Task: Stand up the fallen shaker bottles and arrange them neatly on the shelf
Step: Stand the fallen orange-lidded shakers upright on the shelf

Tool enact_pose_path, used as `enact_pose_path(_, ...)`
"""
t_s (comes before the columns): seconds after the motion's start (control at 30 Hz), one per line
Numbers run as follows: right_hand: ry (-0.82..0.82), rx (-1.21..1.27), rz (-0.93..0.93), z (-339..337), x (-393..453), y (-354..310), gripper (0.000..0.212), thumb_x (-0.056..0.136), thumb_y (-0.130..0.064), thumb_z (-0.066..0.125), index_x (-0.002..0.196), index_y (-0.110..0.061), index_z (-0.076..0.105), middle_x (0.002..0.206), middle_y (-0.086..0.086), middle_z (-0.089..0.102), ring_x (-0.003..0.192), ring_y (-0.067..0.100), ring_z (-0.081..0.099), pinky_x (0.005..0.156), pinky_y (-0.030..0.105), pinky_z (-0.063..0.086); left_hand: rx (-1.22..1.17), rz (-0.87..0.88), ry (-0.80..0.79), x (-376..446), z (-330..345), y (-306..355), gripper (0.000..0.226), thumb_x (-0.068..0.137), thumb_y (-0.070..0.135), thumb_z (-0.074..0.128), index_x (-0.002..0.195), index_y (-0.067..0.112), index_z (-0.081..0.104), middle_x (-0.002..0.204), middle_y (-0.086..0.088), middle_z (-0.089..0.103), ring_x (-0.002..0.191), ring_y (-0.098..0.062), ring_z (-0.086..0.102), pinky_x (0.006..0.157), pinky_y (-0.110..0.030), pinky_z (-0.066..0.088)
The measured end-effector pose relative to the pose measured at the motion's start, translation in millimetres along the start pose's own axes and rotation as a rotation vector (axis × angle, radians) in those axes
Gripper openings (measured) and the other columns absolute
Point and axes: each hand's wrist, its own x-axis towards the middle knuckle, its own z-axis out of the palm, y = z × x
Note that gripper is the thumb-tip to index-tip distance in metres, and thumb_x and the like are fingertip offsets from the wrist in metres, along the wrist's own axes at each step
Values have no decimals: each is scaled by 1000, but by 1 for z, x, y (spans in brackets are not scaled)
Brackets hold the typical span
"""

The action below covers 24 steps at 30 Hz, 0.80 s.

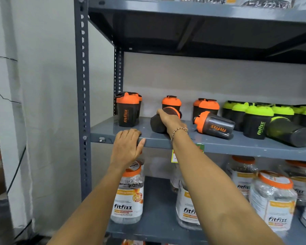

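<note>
On the grey metal shelf (219, 145), a black shaker bottle with an orange lid (156, 123) lies on its side, and my right hand (170, 121) is wrapped around it. My left hand (126, 145) rests flat on the shelf's front edge, holding nothing. A second orange-lid shaker (214, 125) lies fallen to the right, lid pointing left. A green-lid shaker (288, 131) lies fallen further right. Upright orange-lid shakers stand at the back left (128, 110), centre (171, 102) and right of centre (206, 106). Several green-lid shakers (258, 121) stand upright at the right.
A perforated steel upright (82, 103) frames the rack's left side, with a white wall beyond. The shelf above (201, 11) overhangs closely. Below, several clear jars with orange lids (129, 191) fill the lower shelf. A yellow-green price tag (175, 156) hangs from the shelf edge.
</note>
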Motion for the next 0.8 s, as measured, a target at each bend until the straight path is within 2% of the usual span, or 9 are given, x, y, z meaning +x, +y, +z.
enact_pose_path(0.13,43,-17,-189,-8,2,7,84,66,-59,64,131,-9,51,136,13,51,124,34,49,100,40,46,-7,-3,-5,0,0,0,31,93,39,42,97,15,61,93,-1,65,87,-18,60,86,-26,32)
enact_pose_path(0.23,77,-178,-258,-16,3,14,89,73,-64,58,137,-6,40,138,11,51,124,34,51,98,40,45,-13,-18,-14,0,0,2,32,93,39,42,99,14,61,95,-2,65,89,-19,59,88,-28,35)
enact_pose_path(0.3,10,-236,-277,-24,2,12,87,77,-68,48,138,-7,42,141,12,49,126,35,50,103,43,44,-23,-29,-20,-1,-2,3,33,93,39,41,100,14,62,96,-3,65,90,-20,60,89,-32,40)
enact_pose_path(0.37,-114,-165,-243,-34,2,8,76,82,-63,41,137,-10,45,144,14,45,128,36,46,107,45,40,-33,-43,-24,-1,-2,5,35,93,39,40,100,13,62,97,-4,65,91,-20,60,89,-33,41)
enact_pose_path(0.43,-209,-78,-189,-42,2,6,54,85,-52,45,117,-10,53,129,14,50,108,34,53,96,42,46,-42,-55,-35,-2,-2,5,36,94,40,38,101,13,62,98,-4,65,93,-20,59,91,-33,40)
enact_pose_path(0.5,-244,-49,-103,-48,0,6,42,81,-49,55,100,-12,48,110,12,50,82,26,52,77,35,50,-52,-65,-42,-2,-3,6,36,94,40,38,102,14,61,98,-4,64,93,-20,59,92,-34,41)
enact_pose_path(0.6,-301,-63,-2,-55,-4,5,60,74,-54,62,114,-13,44,105,11,52,86,26,56,56,30,47,-60,-79,-48,-2,-2,6,38,94,41,37,103,14,62,99,-3,65,93,-19,59,91,-34,43)
enact_pose_path(0.7,-306,-78,-17,-59,-5,1,53,74,-50,63,106,-12,45,105,13,52,92,29,58,57,31,50,-55,-76,-49,-2,-1,5,36,94,41,37,103,15,61,99,-2,65,93,-18,58,91,-32,41)
enact_pose_path(0.8,-310,-9,-74,-57,-1,3,47,78,-43,62,108,-11,47,109,12,52,93,30,57,56,33,51,-52,-75,-43,-2,-1,5,36,94,41,37,103,16,61,98,-1,65,93,-18,58,91,-32,41)
